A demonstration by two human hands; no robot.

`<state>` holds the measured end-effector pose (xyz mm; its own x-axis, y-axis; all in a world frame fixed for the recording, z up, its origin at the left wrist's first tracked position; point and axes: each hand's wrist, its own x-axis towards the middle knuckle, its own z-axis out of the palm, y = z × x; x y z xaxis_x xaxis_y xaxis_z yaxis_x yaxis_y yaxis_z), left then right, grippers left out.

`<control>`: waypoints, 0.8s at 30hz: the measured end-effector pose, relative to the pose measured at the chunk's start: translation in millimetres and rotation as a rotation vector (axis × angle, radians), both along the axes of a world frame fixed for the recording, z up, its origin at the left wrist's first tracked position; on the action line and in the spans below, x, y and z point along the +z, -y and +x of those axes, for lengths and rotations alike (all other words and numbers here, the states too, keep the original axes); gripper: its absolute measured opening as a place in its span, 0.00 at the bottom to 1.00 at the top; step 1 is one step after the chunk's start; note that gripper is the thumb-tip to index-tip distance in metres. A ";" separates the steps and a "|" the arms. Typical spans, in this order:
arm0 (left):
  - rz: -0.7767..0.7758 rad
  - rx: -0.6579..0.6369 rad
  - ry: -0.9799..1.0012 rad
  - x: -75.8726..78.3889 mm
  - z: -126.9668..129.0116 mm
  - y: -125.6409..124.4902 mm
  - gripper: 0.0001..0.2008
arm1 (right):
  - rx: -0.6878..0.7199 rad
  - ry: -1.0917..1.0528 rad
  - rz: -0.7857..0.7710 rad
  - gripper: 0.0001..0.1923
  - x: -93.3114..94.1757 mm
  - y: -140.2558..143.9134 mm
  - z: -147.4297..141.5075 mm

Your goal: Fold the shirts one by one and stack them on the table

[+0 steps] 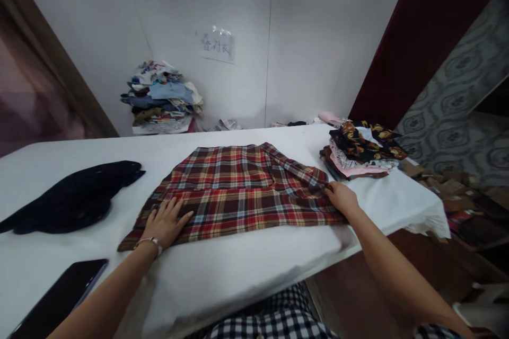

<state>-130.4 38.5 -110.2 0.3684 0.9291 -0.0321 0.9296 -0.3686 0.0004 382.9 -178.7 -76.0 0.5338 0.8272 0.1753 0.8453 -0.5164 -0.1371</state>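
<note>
Red-and-brown plaid cloth garment (238, 188) lies flat, partly folded, mid worktop (246, 265), white-covered. Left hand (165, 222) open, fingers spread, palm pressing flat on garment's near left corner; bracelet at wrist. Right hand (341, 197) on garment's right edge, fingers curled at fabric; whether pinching it, cannot tell. Dark navy garment (71, 198) lies left, apart from plaid. Black phone (59, 296) at near left edge. Stack of folded patterned clothes (360, 153) far right, just beyond right hand. Heap of mixed clothes (161, 98) against back wall.
</note>
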 end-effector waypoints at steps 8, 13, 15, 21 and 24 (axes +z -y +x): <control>0.027 -0.013 0.009 -1.3 -1.6 1.5 0.27 | 0.321 0.031 0.037 0.13 33.2 -100.4 -48.0; 0.021 0.010 0.048 3.5 0.2 5.7 0.27 | 0.259 0.002 -0.012 0.14 27.5 -163.8 -68.3; 0.025 0.042 0.071 4.4 1.5 7.1 0.29 | 0.228 -0.019 -0.014 0.14 23.1 -179.8 -70.0; 0.022 0.074 0.081 4.4 3.4 9.2 0.32 | 0.145 -0.138 0.045 0.18 36.3 -206.0 -56.6; 0.021 0.070 0.107 0.9 2.6 7.3 0.32 | 0.194 -0.159 0.147 0.26 60.7 -209.0 -67.0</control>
<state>-127.9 31.2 -109.3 0.3034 0.9526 0.0240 0.9480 -0.3043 0.0936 315.9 30.3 -15.3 0.3985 0.8884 0.2277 0.8881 -0.3119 -0.3375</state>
